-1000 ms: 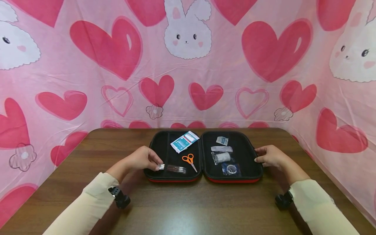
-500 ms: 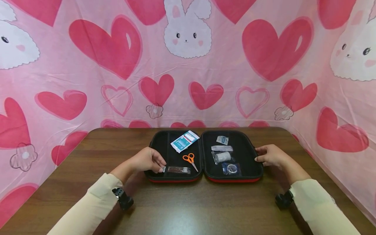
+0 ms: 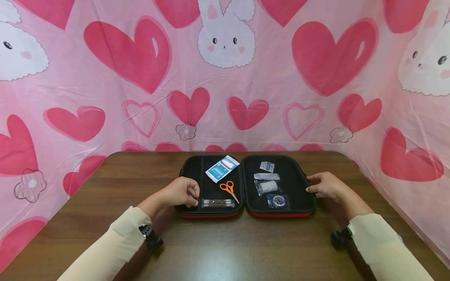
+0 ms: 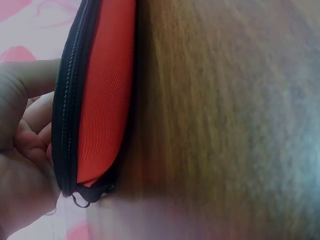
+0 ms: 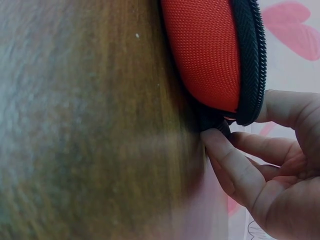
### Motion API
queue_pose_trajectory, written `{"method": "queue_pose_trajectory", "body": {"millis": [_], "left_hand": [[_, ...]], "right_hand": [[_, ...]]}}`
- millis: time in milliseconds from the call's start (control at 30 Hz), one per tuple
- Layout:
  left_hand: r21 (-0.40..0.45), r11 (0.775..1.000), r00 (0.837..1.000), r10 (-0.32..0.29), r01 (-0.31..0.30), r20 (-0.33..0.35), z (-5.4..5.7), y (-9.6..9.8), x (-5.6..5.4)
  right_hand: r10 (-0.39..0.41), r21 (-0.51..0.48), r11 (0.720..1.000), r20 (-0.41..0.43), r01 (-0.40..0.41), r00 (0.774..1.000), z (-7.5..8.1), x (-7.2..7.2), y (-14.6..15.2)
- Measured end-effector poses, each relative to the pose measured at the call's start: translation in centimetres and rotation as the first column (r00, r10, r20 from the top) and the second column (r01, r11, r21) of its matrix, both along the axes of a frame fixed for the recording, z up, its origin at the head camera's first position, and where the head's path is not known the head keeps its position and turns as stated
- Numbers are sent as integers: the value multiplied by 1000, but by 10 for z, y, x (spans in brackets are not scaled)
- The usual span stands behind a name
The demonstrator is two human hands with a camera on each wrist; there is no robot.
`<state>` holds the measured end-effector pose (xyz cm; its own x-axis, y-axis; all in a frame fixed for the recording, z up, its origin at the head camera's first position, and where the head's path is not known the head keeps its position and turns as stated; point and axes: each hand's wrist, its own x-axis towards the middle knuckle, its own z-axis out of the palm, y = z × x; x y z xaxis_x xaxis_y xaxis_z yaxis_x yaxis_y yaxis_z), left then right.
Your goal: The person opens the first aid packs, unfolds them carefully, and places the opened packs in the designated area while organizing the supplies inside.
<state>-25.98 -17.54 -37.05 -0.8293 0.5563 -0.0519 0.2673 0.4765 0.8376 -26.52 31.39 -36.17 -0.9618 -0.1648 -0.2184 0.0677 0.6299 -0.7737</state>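
A: What lies nearest?
B: Loose cream sleeves (image 3: 105, 242), a black camera (image 3: 153, 239) on each wrist, and a brown wood-grain table (image 3: 225, 249) with a blurred sheen

A: And the case?
B: The case (image 3: 299, 187) lies open on it, two rounded halves side by side: red woven cloth outside, coarse black zip teeth at the rim, matte black lining within

A: The hands?
B: Well apart. The right hand (image 3: 327, 184) pinches the outer edge of the right half; the left hand (image 3: 183, 192) bends its fingers over the left half, and I cannot tell whether they hold the end of the clear packet (image 3: 218, 203)

A: How does that packet look?
B: Long, narrow, shiny, white at both ends and brown between, flat along the near side of the left half

A: Beyond it?
B: Scissors (image 3: 231, 192) with orange loops; across the hinge, a blue packet (image 3: 279, 201) showing a pale ring, a white roll (image 3: 268, 186) in crinkled film, a slim pale strip (image 3: 267, 176); then a teal-and-white packet (image 3: 222, 169), a small sachet (image 3: 267, 167) and, last, creased pink cloth (image 3: 281, 89) printed with hearts and rabbits
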Motion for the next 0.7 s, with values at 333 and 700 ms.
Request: {"method": "queue_pose_trajectory", "body": {"millis": [333,700], "left_hand": [[-39,999,999,37,-37,-12,4,-2,-1],[-37,995,995,86,-88,-54,19,-7,-8]], "right_hand": [[-4,-8,1000,7,4,1000,-1,-1,1],[-11,-8,1000,11,11,1000,-2,-2,2]]}}
